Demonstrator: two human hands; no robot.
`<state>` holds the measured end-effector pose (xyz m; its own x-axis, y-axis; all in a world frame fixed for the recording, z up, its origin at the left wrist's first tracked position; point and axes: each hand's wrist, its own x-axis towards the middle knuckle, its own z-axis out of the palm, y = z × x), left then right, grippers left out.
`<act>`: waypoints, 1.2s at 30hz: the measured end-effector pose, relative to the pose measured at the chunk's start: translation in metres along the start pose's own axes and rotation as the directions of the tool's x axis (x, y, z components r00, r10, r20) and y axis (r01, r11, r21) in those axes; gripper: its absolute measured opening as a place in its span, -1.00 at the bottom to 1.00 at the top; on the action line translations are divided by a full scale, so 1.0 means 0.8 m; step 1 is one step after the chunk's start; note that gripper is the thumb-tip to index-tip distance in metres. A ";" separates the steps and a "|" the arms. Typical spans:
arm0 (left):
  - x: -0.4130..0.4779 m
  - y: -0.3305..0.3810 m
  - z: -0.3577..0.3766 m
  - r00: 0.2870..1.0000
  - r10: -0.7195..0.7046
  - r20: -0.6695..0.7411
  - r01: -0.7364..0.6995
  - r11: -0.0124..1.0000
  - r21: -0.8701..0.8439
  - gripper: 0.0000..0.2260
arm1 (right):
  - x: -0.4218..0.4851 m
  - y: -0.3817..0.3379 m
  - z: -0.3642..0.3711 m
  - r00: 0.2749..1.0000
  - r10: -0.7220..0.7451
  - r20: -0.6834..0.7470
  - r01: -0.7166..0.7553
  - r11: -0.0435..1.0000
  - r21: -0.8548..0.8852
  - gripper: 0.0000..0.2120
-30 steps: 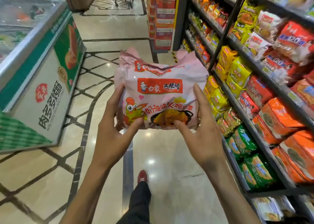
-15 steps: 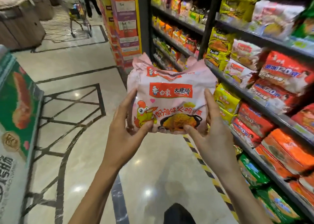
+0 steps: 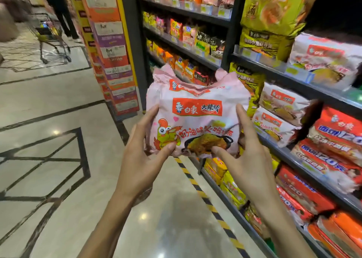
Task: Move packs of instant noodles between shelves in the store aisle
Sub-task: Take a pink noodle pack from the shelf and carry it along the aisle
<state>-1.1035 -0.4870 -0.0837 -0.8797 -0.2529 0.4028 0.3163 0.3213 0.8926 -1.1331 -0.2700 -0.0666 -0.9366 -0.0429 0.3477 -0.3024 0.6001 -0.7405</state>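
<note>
So mid-carry: left hand [image 3: 141,159] and right hand [image 3: 248,159] both grip the pink instant noodle multipack [image 3: 197,118] beside the shelves [image 3: 290,77]; next it needs a free slot.

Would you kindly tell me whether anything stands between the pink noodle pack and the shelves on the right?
Nothing visible does. The left hand and right hand hold the pink noodle pack in open air beside the shelves; only white packs stocked there fill the nearest shelf.

A shop aisle: stocked shelves [image 3: 195,15] with price tags [image 3: 297,74], a trolley [image 3: 51,35].
</note>
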 end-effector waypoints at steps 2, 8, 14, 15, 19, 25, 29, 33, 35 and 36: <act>0.042 -0.014 0.013 1.000 0.006 0.021 -0.005 1.000 -0.030 -0.27 | 0.035 0.006 0.005 1.000 0.024 -0.019 -0.024 1.000 -0.011 -0.04; 0.158 -0.059 0.056 0.984 0.061 0.170 -0.048 0.996 -0.081 -0.27 | 0.116 0.025 0.017 0.989 0.085 -0.123 -0.094 0.993 -0.070 -0.04; 0.267 -0.089 0.107 0.916 0.178 0.361 -0.121 0.977 -0.175 -0.27 | 0.175 0.042 0.017 0.931 0.163 -0.326 -0.231 0.955 -0.185 -0.02; 0.285 -0.089 0.115 0.895 0.207 0.395 -0.139 0.971 -0.194 -0.26 | 0.184 0.041 0.016 0.912 0.175 -0.372 -0.256 0.950 -0.180 -0.01; 0.347 -0.081 0.154 0.794 0.329 0.511 -0.204 0.936 -0.286 -0.23 | 0.206 0.035 0.006 0.836 0.185 -0.517 -0.293 0.946 -0.135 -0.02; 0.393 -0.050 0.225 0.638 0.481 0.601 -0.224 0.863 -0.452 -0.21 | 0.212 0.034 -0.034 0.698 0.180 -0.693 -0.398 0.902 -0.166 -0.01; 0.410 -0.021 0.274 0.599 0.571 0.562 -0.281 0.806 -0.521 -0.23 | 0.223 0.038 -0.069 0.646 0.111 -0.755 -0.393 0.896 -0.204 -0.03; 0.425 0.008 0.321 0.565 0.635 0.527 -0.338 0.761 -0.554 -0.25 | 0.237 0.051 -0.108 0.618 0.036 -0.786 -0.380 0.888 -0.259 -0.06; 0.430 0.020 0.340 0.564 0.661 0.495 -0.345 0.733 -0.586 -0.25 | 0.246 0.056 -0.129 0.609 -0.002 -0.793 -0.360 0.891 -0.278 -0.08; 0.433 0.024 0.350 0.564 0.676 0.474 -0.353 0.716 -0.602 -0.25 | 0.253 0.060 -0.138 0.607 -0.023 -0.794 -0.343 0.894 -0.287 -0.09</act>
<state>-1.5018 -0.3131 0.0165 -0.4504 0.5073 0.7347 0.7508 -0.2301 0.6191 -1.3174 -0.1621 0.0315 -0.4210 0.5949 0.6847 0.1012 0.7810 -0.6163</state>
